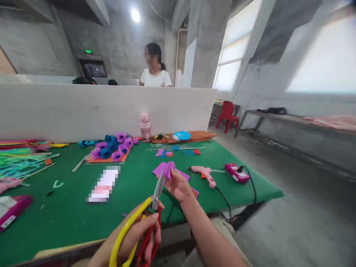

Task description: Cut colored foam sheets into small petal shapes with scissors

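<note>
My left hand point(139, 231) is closed round the handles of a pair of scissors point(158, 193), one handle yellow and the other red. The blades point up and meet the lower edge of a purple curled craft-sheet piece point(169, 170). That piece is pinched between the fingers of my right hand point(179, 184). Behind and below it, flat purple sheets point(183, 175) lie on the green tabletop point(133, 196). To the right of my right hand rests a pink glue gun point(204, 174) with its cable running off the table edge.
Purple and blue rolled flowers point(111, 147) sit at the back left, near a pink bottle point(145, 128). Colored strips point(25, 163) cover the far left. A magenta power box point(237, 172) stands at right. Beyond a white partition point(105, 111) is a person point(156, 76).
</note>
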{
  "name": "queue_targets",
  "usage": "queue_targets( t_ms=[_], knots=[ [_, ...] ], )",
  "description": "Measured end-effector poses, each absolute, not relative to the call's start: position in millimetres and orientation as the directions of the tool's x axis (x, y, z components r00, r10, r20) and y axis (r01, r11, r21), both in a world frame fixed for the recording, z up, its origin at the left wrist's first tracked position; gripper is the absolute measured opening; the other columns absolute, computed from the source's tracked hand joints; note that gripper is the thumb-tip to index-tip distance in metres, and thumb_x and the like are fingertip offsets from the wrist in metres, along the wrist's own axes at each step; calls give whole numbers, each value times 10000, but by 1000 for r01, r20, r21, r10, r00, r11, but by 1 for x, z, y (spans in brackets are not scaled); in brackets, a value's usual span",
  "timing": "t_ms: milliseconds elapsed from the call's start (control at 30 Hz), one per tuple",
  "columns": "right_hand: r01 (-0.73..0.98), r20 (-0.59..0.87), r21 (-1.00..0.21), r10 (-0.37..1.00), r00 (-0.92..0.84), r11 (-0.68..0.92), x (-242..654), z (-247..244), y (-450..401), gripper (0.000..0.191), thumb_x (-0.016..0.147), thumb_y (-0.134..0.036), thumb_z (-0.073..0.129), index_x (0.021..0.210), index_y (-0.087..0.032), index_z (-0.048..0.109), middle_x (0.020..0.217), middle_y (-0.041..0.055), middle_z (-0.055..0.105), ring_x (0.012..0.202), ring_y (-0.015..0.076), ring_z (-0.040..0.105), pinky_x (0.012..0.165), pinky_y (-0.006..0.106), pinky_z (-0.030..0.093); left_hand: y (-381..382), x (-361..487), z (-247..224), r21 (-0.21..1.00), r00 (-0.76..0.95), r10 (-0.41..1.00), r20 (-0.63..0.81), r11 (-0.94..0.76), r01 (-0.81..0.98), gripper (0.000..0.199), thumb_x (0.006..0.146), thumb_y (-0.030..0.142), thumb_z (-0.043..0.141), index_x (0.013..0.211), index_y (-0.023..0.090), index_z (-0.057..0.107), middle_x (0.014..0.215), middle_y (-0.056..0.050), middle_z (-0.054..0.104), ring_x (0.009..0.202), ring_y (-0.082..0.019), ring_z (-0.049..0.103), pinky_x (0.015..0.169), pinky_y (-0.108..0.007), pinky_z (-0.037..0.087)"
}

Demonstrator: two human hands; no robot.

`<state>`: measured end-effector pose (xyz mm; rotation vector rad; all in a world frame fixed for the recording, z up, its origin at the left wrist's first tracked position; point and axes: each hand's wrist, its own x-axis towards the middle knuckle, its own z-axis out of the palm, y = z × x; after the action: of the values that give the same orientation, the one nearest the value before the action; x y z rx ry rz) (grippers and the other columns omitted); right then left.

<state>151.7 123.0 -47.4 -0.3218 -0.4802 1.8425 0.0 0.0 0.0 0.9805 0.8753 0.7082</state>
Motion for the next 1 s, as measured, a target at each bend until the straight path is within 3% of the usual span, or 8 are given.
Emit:
queue_targets(
  t_ms=[267,500,733,1000],
  knots=[
    [-833,12,-486,951,-310,-265,150,-54,124,162,629,-201,798,711,-216,659,705,-55,723,652,119,663,698,273,532,3,3,5,925,465,843,-270,361,-117,484,818,494,553,1188,192,475,622,-23,667,306,-80,513,301,-136,392],
    [-825,-42,-443,927,-372,-351,146,-50,116,187,614,-167,812,682,-207,643,651,-73,708,637,106,654,832,319,513,6,4,4,928,475,852,-221,334,-167,482,833,465,547,1216,193,439,634,-26,677,321,-97,545,305,-138,396],
    [-825,-12,-452,927,-376,-340,145,-54,118,191,612,-161,813,662,-193,632,618,-75,693,593,94,636,770,298,516,5,3,7,927,474,847,-239,344,-148,453,841,478,538,1180,182,486,625,-26,671,306,-81,529,291,-117,361],
    [-837,-50,-427,934,-355,-341,144,-56,119,194,608,-121,800,642,-201,626,608,-77,686,606,98,641,800,312,520,4,3,1,937,455,861,-228,321,-138,410,861,464,512,1157,181,494,598,-12,656,287,-70,498,291,-116,360]
  ],
)
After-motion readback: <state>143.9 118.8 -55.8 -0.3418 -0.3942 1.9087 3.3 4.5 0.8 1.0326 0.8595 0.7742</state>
